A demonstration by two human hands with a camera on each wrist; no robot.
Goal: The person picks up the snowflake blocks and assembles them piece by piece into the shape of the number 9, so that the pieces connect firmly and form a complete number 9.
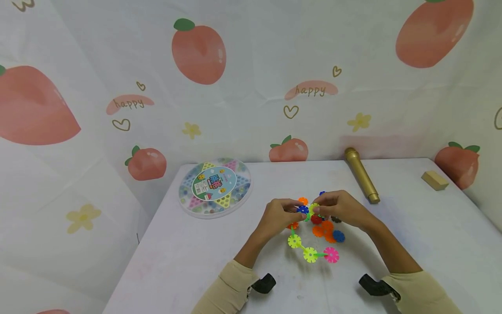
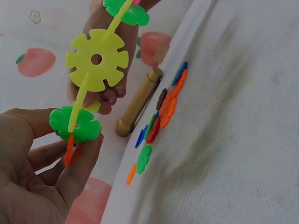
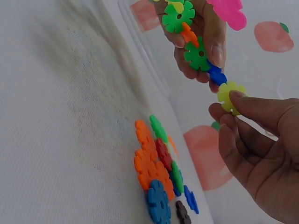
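My left hand (image 1: 277,216) grips a chain of slotted plastic snowflake discs. In the head view the chain hangs below that hand, through yellow discs (image 1: 294,241) to a pink disc (image 1: 331,255) at its lower end. Green discs (image 3: 196,54) and an orange one (image 3: 188,34) lie along the part near the left fingers. At the upper end sits a blue disc (image 3: 216,74), by the left thumb. Opposite it, my right hand (image 1: 344,209) pinches a yellow disc (image 3: 225,99) between thumb and index finger, its edge right at the blue disc.
Loose discs, including orange ones (image 1: 327,226), a red one (image 1: 316,219) and a blue one (image 1: 338,236), lie on the white table (image 1: 176,270) beneath the hands. Farther back are a round game box (image 1: 213,209), a gold tube (image 1: 362,174) and a wooden block (image 1: 434,180).
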